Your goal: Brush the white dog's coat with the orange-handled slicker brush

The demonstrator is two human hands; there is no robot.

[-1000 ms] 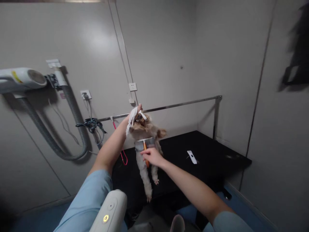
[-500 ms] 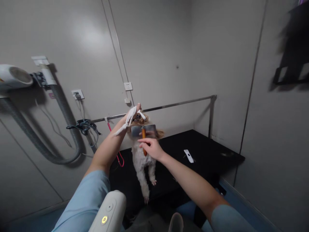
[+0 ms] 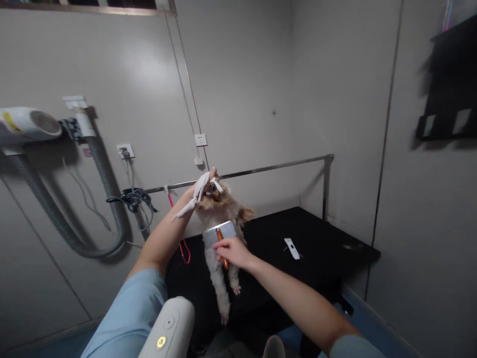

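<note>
A small cream-coloured dog point(image 3: 219, 271) stands upright on its hind legs at the near edge of a black grooming table point(image 3: 316, 246). My left hand point(image 3: 203, 183) is raised and closed around the dog's muzzle, with a white cloth strip point(image 3: 190, 201) wound over the fingers and hanging down. My right hand point(image 3: 234, 251) grips the orange handle of a slicker brush point(image 3: 219, 232), whose grey pad lies against the dog's chest.
A steel rail point(image 3: 276, 166) runs along the table's back and right side. A white remote-like device point(image 3: 291, 248) lies on the table. Red leash point(image 3: 182, 246) and cables hang at left. A wall dryer point(image 3: 26, 124) with grey hose hangs left. A white device point(image 3: 167, 330) sits near my chest.
My right hand has drawn the brush down from the dog's neck to its chest. My left hand keeps its hold on the muzzle. The camera view has shifted slightly.
</note>
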